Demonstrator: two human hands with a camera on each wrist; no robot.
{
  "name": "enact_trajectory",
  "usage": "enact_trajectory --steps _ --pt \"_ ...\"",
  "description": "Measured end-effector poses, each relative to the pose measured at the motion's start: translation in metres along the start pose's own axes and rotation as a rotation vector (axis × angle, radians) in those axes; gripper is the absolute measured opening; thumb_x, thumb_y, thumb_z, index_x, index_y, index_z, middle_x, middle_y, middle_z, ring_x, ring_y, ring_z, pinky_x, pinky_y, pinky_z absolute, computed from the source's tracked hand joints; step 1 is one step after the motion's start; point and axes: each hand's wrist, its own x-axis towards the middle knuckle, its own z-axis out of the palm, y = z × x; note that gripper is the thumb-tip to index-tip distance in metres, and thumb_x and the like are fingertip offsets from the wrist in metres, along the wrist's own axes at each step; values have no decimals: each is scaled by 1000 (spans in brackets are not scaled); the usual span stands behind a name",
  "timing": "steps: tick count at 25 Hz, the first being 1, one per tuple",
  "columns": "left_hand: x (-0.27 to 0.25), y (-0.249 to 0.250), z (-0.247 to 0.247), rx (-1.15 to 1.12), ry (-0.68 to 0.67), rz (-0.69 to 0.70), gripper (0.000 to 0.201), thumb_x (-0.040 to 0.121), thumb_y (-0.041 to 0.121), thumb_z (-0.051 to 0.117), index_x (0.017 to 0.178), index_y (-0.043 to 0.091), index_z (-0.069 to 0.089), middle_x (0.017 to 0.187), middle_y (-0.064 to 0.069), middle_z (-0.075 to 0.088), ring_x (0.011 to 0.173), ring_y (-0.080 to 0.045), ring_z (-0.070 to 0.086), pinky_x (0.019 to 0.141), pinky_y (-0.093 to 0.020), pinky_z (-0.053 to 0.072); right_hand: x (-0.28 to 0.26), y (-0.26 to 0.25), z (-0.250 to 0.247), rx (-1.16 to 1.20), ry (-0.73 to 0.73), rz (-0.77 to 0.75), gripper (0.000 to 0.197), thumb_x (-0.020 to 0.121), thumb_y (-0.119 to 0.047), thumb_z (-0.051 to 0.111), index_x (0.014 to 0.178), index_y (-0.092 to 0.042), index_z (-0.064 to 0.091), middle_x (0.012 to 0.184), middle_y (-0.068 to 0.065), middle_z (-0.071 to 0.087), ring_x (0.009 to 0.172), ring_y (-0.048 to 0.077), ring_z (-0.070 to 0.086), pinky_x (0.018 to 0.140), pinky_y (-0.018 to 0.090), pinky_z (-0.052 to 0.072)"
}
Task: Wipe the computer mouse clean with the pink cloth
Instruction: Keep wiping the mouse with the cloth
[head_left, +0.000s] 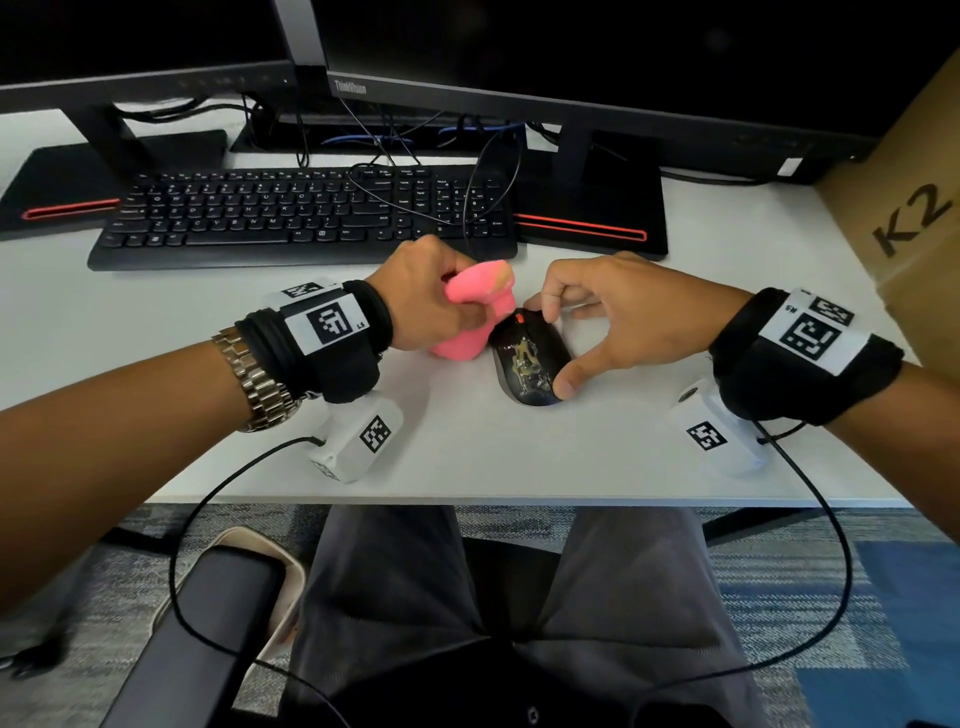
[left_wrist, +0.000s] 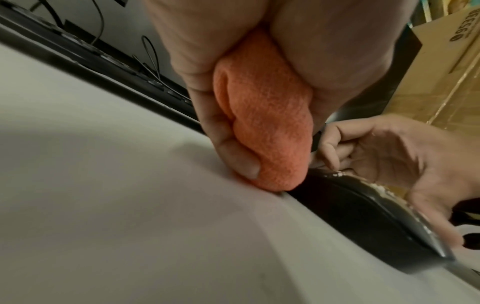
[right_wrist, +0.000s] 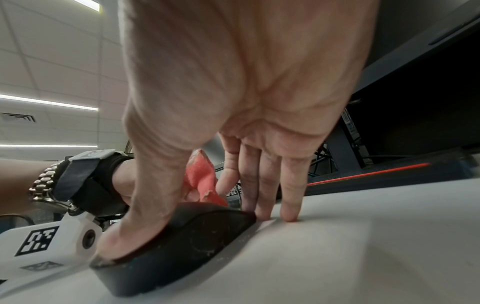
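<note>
A black computer mouse (head_left: 529, 364) with a yellowish smear on its back lies on the white desk (head_left: 156, 332). My right hand (head_left: 613, 322) pinches it: thumb on the near end, fingers at the far end by the red wheel. In the right wrist view the thumb presses the mouse (right_wrist: 187, 242), and the outer fingertips (right_wrist: 289, 214) touch the desk. My left hand (head_left: 431, 296) grips a bunched pink cloth (head_left: 480, 312) just left of the mouse. In the left wrist view the cloth (left_wrist: 267, 127) hangs from the fist down to the desk, against the side of the mouse (left_wrist: 363, 216).
A black keyboard (head_left: 301, 218) lies just behind the hands, with a thin cable looping over it. Two monitor stands (head_left: 592, 208) sit behind. A cardboard box (head_left: 914, 208) stands at the right. The desk's front edge (head_left: 519, 501) is close to my wrists.
</note>
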Motion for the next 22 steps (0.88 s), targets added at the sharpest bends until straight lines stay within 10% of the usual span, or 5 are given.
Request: enact_trajectory --steps 7,22 --pt "-2 11 1 161 -59 111 21 76 27 64 91 30 78 83 3 76 79 -21 68 80 -22 50 -1 -1 -1 12 -4 3 64 56 -44 97 103 -23 59 124 -7 70 125 9 62 111 37 51" --pt "-2 21 -10 157 -174 173 24 75 19 62 88 31 78 87 6 76 83 -14 70 82 -35 58 0 -1 0 0 -11 -8 62 58 -43 97 102 -21 60 115 -11 70 123 12 63 111 38 50"
